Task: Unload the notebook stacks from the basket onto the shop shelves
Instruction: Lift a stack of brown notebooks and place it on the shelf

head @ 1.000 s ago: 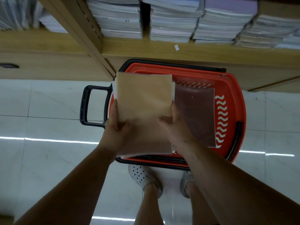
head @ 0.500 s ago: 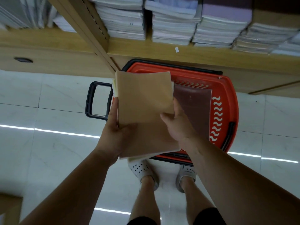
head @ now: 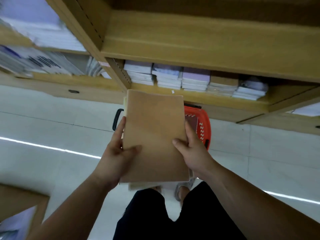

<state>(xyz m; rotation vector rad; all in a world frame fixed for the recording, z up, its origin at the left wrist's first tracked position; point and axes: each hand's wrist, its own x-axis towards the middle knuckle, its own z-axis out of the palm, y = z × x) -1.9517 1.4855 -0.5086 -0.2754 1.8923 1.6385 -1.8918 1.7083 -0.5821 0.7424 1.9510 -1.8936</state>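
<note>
Head view: both forearms reach forward from the lower corners. The left hand [head: 119,153] grasps the left edge of the brown-covered notebook stack [head: 154,132], with its thumb laid across the cover and its fingers running up along the side. The right hand [head: 192,149] grips the right edge the same way, thumb on the cover. The stack lies flat between the hands, its far end pointing toward the wooden shelves [head: 190,47] beyond them. The red basket [head: 204,125] stands on the floor beyond and below the right hand, mostly hidden by the stack. A dark notebook [head: 192,122] shows inside it.

Half a second ago the stack hung just over the basket. Now it has been raised clear of it toward the shelves, and the view has tilted up to take in a bare shelf board above the shelved notebook piles [head: 194,78].
</note>
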